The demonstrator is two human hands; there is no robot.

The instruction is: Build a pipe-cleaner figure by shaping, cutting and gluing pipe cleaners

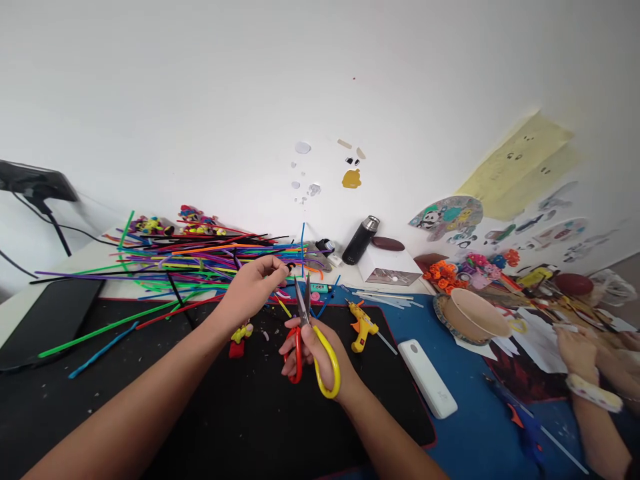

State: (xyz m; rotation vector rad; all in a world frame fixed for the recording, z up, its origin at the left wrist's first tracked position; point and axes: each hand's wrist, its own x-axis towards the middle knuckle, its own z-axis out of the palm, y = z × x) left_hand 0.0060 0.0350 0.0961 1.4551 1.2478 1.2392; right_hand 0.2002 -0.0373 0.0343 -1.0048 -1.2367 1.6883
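Between its thumb and fingertips, my left hand [257, 283] pinches a small curled piece of black pipe cleaner [290, 268]. My right hand [320, 347] grips scissors [303, 307] by one red and one yellow handle. The blades point upward, slightly parted, with their tips just right of the black piece. Whether they touch it I cannot tell. Below my left hand, a small yellow and red figure [241, 337] lies on the black mat [220, 407]. A large pile of coloured pipe cleaners [200, 257] lies behind my left hand.
Right of the scissors lie a yellow glue gun [363, 327] and a white power bank [427, 379]. A black flask [361, 240] leans by a white box [390, 265]. At the right are a beige bowl [475, 313], a blue glue gun [523, 420] and another person's hands [577, 350].
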